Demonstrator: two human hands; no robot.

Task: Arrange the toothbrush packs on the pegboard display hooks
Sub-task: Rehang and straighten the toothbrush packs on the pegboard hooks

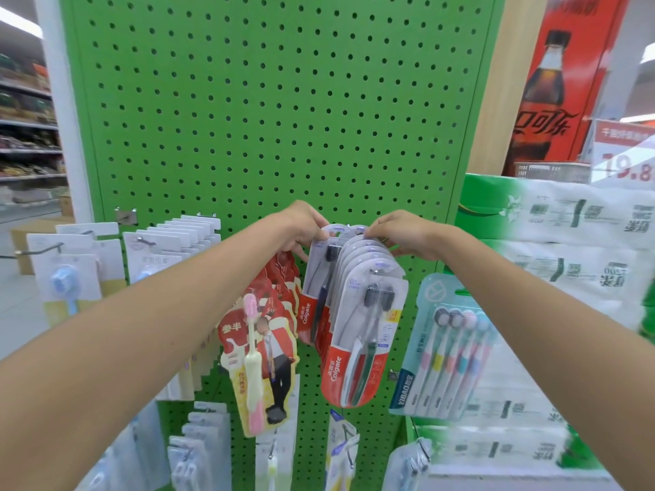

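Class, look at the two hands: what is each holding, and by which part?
Both the left hand and right hand pinch the stack of Colgate toothbrush packs by its top hanging tabs, one at each side.

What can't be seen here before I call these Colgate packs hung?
Head view only:
- Hook under the Colgate packs: hidden by the left hand and right hand; threading unclear.
- White packages at right: print blurred.
- Lower blister packs: cut off by bottom edge.

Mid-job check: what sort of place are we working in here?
Most likely a supermarket or similar shop. A green pegboard holds Colgate toothbrush packs on hooks, stocked shelves line an aisle at far left, and a cola poster and a price sign show at right.
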